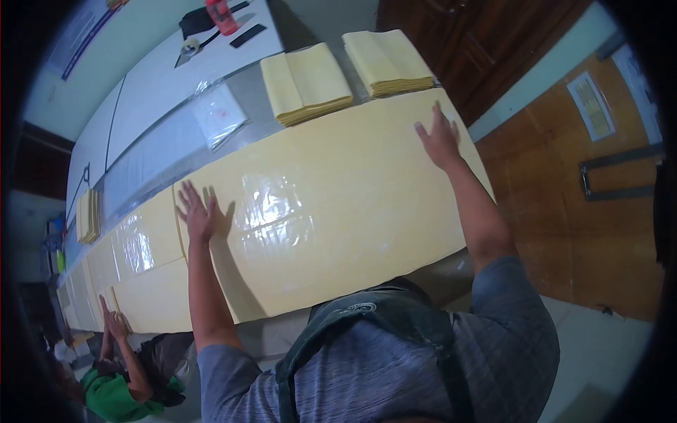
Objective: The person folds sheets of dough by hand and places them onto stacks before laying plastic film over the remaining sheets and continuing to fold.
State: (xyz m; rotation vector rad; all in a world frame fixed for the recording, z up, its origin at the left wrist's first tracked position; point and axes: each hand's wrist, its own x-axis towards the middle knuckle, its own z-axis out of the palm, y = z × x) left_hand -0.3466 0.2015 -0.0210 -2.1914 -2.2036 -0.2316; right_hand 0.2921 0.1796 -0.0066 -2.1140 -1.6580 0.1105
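A large pale yellow sheet (352, 190), glossy in the middle, lies flat across the table in front of me. My left hand (199, 211) rests near the sheet's left edge, its fingers spread and holding nothing. At the upper right of the same sheet is my right hand (441, 137), also with fingers apart and nothing in it. Two folded yellow stacks, one (305, 84) at centre and one (389, 63) to its right, sit just beyond the sheet's far edge. A clear plastic packet (220, 115) lies left of them.
More yellow sheets (151, 292) continue to the left, where a co-worker in green (116, 395) has both hands at their edge. A small folded stack (88, 215) stands far left. A red bottle (222, 15), tape roll (190, 47) and phone (248, 36) are at the back.
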